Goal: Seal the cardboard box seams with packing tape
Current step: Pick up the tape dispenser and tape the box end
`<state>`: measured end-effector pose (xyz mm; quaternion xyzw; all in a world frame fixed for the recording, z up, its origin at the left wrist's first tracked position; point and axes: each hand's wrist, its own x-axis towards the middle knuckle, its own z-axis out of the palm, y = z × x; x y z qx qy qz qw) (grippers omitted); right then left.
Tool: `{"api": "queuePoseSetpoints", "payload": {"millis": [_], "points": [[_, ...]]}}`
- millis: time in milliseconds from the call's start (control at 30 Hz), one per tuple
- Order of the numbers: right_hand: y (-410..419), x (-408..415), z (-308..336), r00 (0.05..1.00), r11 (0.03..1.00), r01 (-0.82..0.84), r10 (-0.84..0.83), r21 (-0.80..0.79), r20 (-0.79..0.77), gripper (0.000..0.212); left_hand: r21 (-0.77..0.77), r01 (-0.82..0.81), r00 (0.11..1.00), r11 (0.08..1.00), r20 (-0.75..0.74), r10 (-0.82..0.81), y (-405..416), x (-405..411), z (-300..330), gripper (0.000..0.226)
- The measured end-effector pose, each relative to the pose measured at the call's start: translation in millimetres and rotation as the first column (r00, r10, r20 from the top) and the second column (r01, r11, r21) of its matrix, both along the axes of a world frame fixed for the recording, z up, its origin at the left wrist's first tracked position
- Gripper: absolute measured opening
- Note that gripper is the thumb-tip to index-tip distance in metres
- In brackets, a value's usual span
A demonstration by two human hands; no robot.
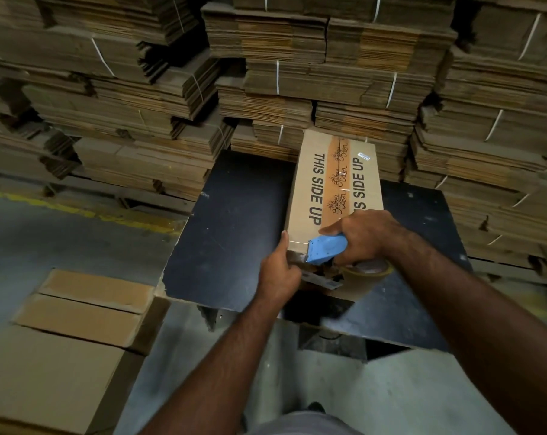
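The box point(335, 196) lies on the dark worktop point(234, 230), stretching away from both hands, its near end under them. A strip of printed tape point(336, 177) already covers the top seam, between the "THIS SIDE UP" prints. The step in hand looks like finishing that strip at the near edge: the blue dispenser point(327, 248) sits on the box's near corner, its blade end pointing at the left hand, the roll point(367, 271) hanging below the right hand. The next move probably calls for tilting the blade down to cut the tape, then pressing the loose end onto the box's near face.

The right hand point(369, 238) is wrapped tight round the dispenser's handle, forefinger stretched along its top. The left hand point(280, 271), just beside the blade, grips the box's near edge, thumb up against the corner, steadying it.

Beyond the hands, strapped bundles of flat cardboard point(281, 73) are stacked high.
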<state>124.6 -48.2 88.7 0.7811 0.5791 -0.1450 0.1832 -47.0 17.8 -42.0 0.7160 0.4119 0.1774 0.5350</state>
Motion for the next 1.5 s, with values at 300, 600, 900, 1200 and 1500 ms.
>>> {"api": "queuePoseSetpoints", "payload": {"millis": [300, 600, 900, 1200, 1500], "points": [[0.0, 2.6, 3.3, 0.999, 1.000, -0.009, 0.009, 0.019, -0.037, 0.077, 0.546, 0.245, 0.970, 0.802, -0.141, -0.200, -1.6, -5.1, -12.2, 0.083], [-27.4, 16.9, 7.3, 0.987, 0.977, -0.129, 0.143, 0.170, -0.079, 0.061, 0.835, 0.187, 0.981, 0.517, -0.182, -0.062, 4.3, 4.1, -34.4, 0.069], [-66.3, 68.9, 19.0, 0.990, 0.986, -0.115, 0.123, 0.119, -0.069, 0.061, 0.812, 0.277, 0.957, 0.515, -0.282, -0.069, 11.0, -1.9, -24.7, 0.078], [-43.9, 70.7, 2.0, 0.989, 0.989, -0.109, 0.118, 0.097, -0.086, 0.061, 0.816, 0.349, 0.920, 0.462, -0.391, -0.004, 4.4, 14.4, -11.3, 0.076], [-38.4, 73.6, 1.3, 0.984, 0.988, -0.121, 0.132, 0.096, -0.121, 0.056, 0.800, 0.421, 0.902, 0.428, -0.421, -0.102, -21.5, 50.5, -14.4, 0.080]]}}
